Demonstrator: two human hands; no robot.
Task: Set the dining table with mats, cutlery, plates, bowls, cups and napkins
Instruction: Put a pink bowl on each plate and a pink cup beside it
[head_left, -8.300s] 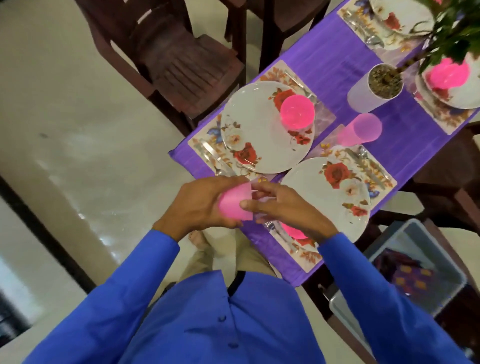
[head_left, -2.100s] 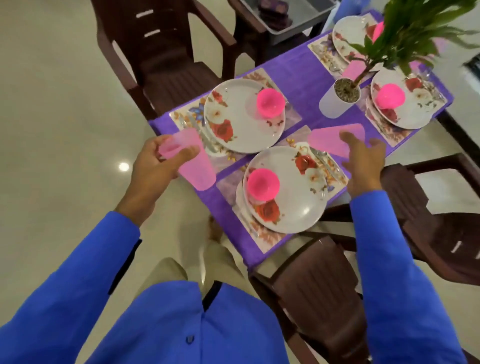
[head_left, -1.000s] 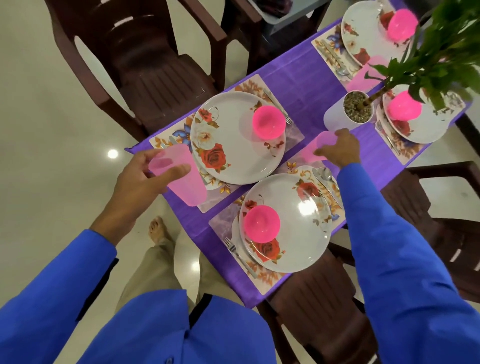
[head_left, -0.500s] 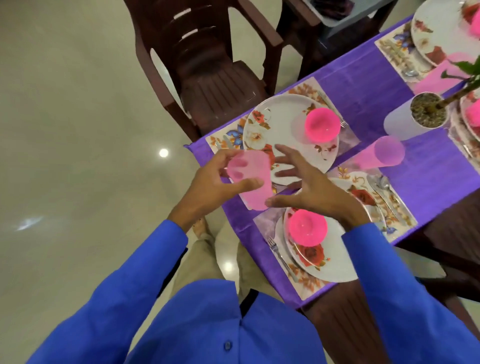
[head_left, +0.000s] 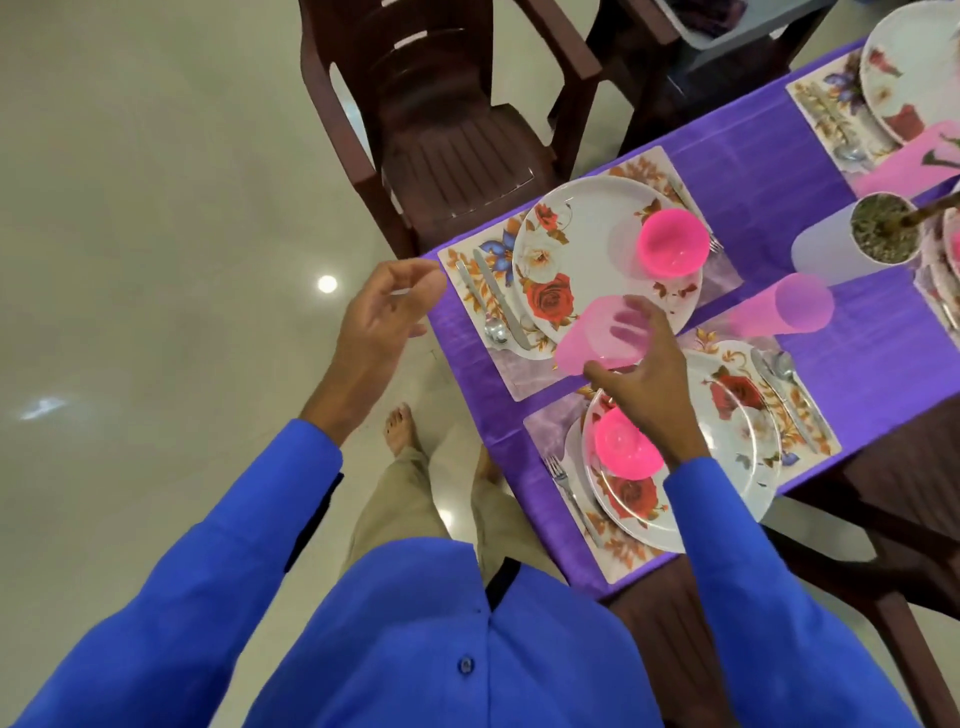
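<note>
My right hand (head_left: 644, 384) grips a translucent pink cup (head_left: 597, 338), held tilted above the gap between two place settings. My left hand (head_left: 382, 322) hangs open beside the table's corner and holds nothing. The far floral plate (head_left: 582, 249) carries a pink bowl (head_left: 672, 241) and lies on a floral mat (head_left: 467, 265) with a spoon and knife (head_left: 493, 306). The near plate (head_left: 737, 431) holds another pink bowl (head_left: 623, 449), with a fork (head_left: 571, 493) to its left. A second pink cup (head_left: 784, 312) stands on the purple tablecloth (head_left: 779, 156).
A dark brown chair (head_left: 441, 119) stands by the far setting, and another (head_left: 883, 519) sits at the near right. A white plant pot (head_left: 852, 239) is at the table's middle. More plates and mats lie at the upper right. A grey bin (head_left: 727, 26) rests at the top.
The pink cup has passed from my left hand to my right hand. My left hand has let go and drawn back to the left, open.
</note>
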